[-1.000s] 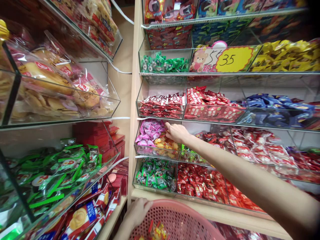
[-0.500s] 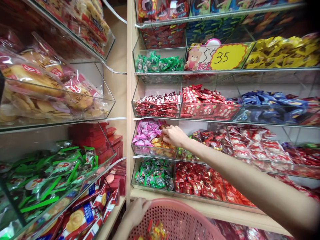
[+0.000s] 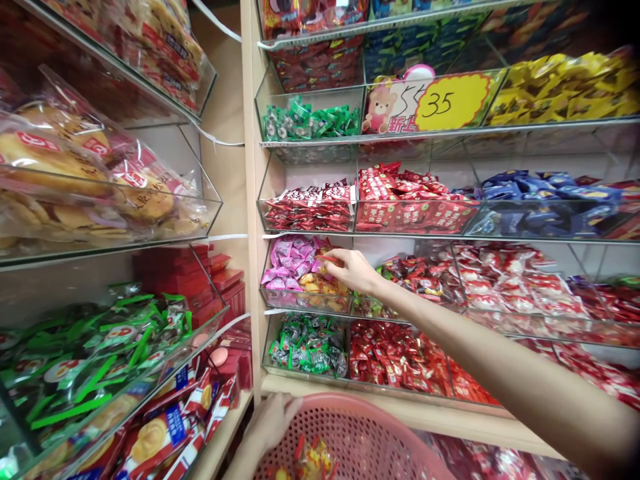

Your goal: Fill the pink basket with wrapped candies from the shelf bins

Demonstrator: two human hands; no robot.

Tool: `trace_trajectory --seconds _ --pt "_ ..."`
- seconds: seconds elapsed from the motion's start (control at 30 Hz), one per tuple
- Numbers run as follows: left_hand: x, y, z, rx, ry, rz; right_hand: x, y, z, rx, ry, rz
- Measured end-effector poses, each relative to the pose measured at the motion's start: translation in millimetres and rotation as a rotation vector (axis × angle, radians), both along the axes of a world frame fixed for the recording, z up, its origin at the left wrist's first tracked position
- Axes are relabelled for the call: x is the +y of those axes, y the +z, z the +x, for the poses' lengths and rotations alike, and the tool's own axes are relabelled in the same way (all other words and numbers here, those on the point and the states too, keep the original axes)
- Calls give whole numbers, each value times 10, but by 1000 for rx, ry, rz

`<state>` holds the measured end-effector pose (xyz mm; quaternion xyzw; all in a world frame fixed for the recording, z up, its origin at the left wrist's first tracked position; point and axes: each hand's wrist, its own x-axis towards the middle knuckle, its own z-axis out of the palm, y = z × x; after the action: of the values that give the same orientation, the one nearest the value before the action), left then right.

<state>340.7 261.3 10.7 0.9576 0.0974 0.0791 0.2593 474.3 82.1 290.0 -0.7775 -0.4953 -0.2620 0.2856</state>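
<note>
My right hand (image 3: 345, 268) reaches into a clear shelf bin (image 3: 320, 301), its thumb and fingertips pinched on a small yellow-and-red wrapped candy (image 3: 324, 261). Pink-wrapped candies (image 3: 290, 259) fill the left of that bin, and yellow-wrapped candies (image 3: 320, 284) lie below my fingers. Lower down, my left hand (image 3: 273, 421) is closed over the left rim of a pink perforated plastic basket (image 3: 370, 417). Inside the basket are a few yellow-and-red wrapped candies (image 3: 316, 459). The basket's lower part is cut off by the frame.
Bins of red-wrapped candies (image 3: 395, 357) and green-wrapped candies (image 3: 305, 343) sit one level below. Above hangs a yellow price card (image 3: 450, 101). A side shelf on the left holds bagged bread (image 3: 55, 160) and green-edged packets (image 3: 95, 353). A wooden upright (image 3: 251, 200) divides the two shelves.
My right hand has lifted slightly off the candies, and a yellow-and-red wrapper now shows at its fingertips. My left hand stays on the basket rim. The view has shifted slightly.
</note>
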Motion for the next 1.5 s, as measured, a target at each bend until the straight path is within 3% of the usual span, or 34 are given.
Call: trace_trajectory --seconds 0.1,0.17,0.27,0.4,0.47,0.53,0.77,1.0,1.27,1.5 --pt "-4 21 -5 7 -10 8 -145 -170 -255 42 94 166" --pt "-6 25 -5 15 -13 24 -251 -459 -496 94 199 210" --pt "-21 16 -4 30 -5 16 -360 -1148 -827 277 318 69" --pt "-61 21 -19 34 11 18 -373 -2165 -1010 467 283 -284" --pt "-78 36 -32 32 16 26 -334 -2515 -995 506 267 -377" --pt "-81 45 -41 32 22 35 -282 -2700 -957 518 269 -413" --pt "-30 -16 -22 40 37 30 -105 -2700 -972 338 389 -514" --pt "-28 -20 10 22 49 24 -89 -2951 -936 358 359 -561" --pt "-114 92 -5 -3 55 41 -258 -2778 -899 467 315 -336" --pt "-153 118 6 -10 70 109 -296 -2873 -758 472 381 -272"
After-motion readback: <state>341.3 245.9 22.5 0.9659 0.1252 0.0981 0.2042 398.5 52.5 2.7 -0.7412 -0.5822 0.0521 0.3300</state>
